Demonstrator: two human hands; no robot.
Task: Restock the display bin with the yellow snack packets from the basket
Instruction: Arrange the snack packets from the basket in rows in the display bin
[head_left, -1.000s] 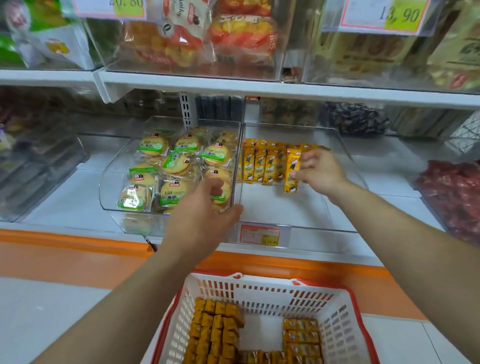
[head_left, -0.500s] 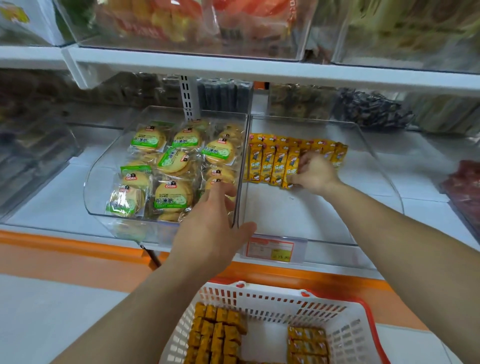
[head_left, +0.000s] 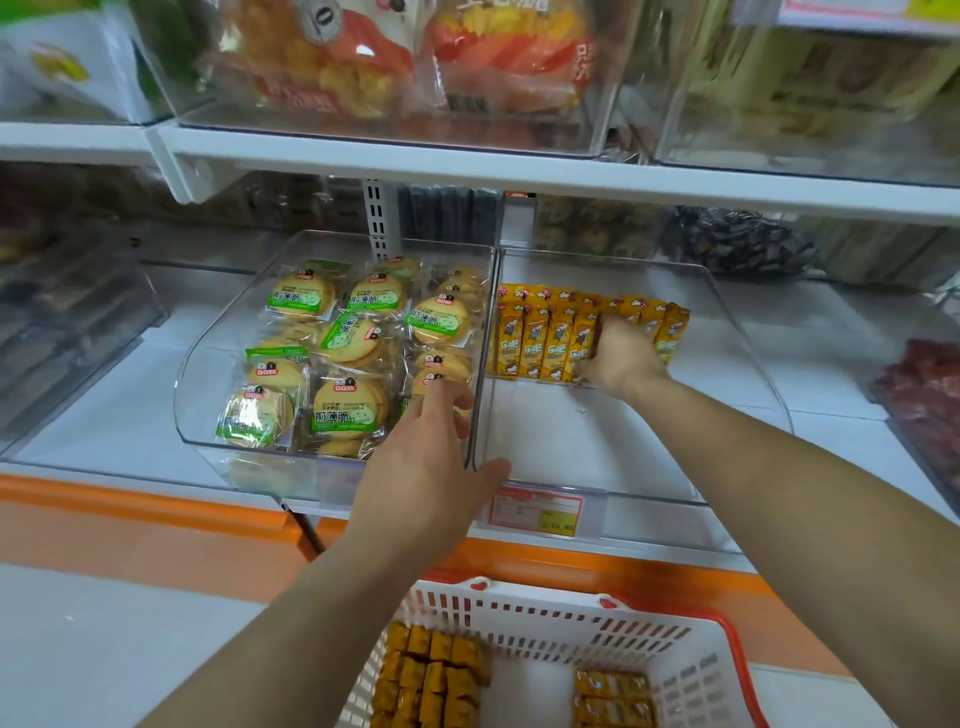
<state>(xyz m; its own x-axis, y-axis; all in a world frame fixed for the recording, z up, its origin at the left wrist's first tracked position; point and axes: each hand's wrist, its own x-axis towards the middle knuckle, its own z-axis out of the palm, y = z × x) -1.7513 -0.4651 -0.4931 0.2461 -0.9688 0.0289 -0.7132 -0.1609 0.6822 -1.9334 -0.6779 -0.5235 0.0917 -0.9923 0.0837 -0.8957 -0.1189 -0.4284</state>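
- Head view, only one given. Display bin, clear plastic, sits on the shelf approx 2 o'clock of frame centre; price tag is clipped to its front lip.
- Yellow snack packets stand upright in one row along the bin's back, 12 o'clock inside it. The bin floor in front of the row is bare.
- R hand is at the row's middle, fingers curled onto the packets. It looks to be grasping one or two and squaring them up; fingertips hidden, so exact count unclear.
- L hand lies over the wall between this bin and the biscuit bin at 9 o'clock. Fingers loose and spread on the biscuit side, thumb on the display-bin side. Holds nothing; prob. steadying.
- Basket, white w/ red rim, at 6 o'clock below the shelf. More packets are stacked in it in two blocks, w/ a gap between.
- Step in hand, as I judge it: seating and aligning a batch against the back row. Task looks early; most of the bin is unfilled and the basket has plenty left.
- Next move calls for: R hand lets go w/o toppling the row, drops to 6 o'clock for a fresh handful, then starts a 2nd row just in front. Keep packets upright, faces fwd, tight to the L wall.
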